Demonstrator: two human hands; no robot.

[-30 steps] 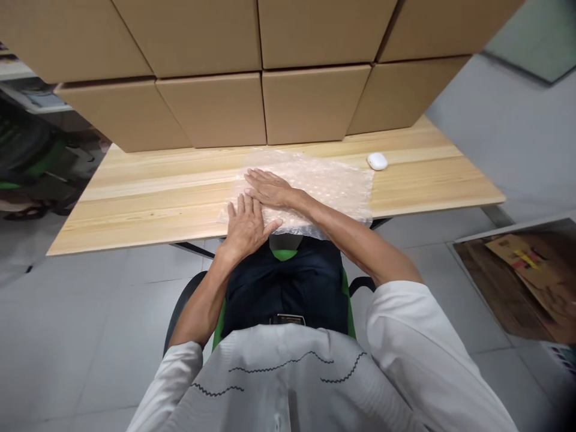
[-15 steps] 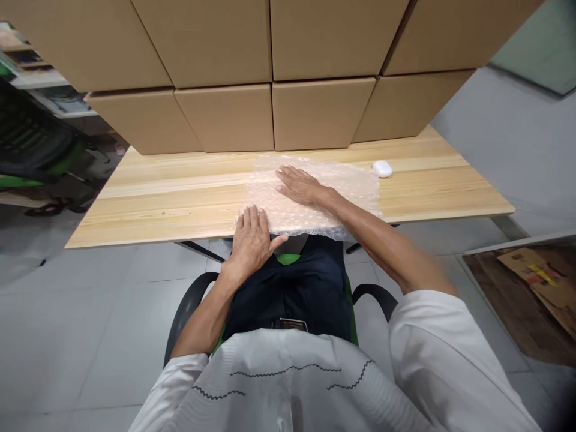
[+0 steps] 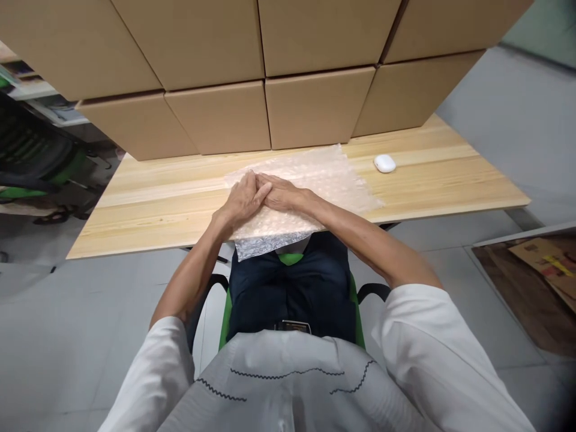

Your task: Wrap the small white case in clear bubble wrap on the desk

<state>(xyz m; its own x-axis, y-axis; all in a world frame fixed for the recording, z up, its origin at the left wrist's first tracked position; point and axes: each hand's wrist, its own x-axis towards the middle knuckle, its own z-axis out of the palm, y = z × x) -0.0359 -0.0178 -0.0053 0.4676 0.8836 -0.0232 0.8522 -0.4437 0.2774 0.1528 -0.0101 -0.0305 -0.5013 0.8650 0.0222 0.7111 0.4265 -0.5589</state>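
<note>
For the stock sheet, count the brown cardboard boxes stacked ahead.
8 brown cardboard boxes: four side by side on the pale wooden table, four above them. More may be hidden behind or above.

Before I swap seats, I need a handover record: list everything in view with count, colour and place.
Rectangular wooden table: one, pale yellow, centre.
Cuboid cardboard boxes: eight visible, brown, two rows along table's far side.
Bubble-wrap plastic sheet: one, clear, on table, overhanging near edge.
Small rounded object: one, white, on table, right of sheet.
Flat marked cardboard: count unclear, brown, lower right.
Chairs: two, black and green, near centre and far left.
Shelving: count unclear, white, far left.
Tiled floor: grey, below.
Wall: grey, right.
Shirt: one, whitish, bottom.
Trousers: dark blue, under table edge.
Right hand: one, bare, on sheet.
Left hand: one, bare, overlapping right hand.
</note>
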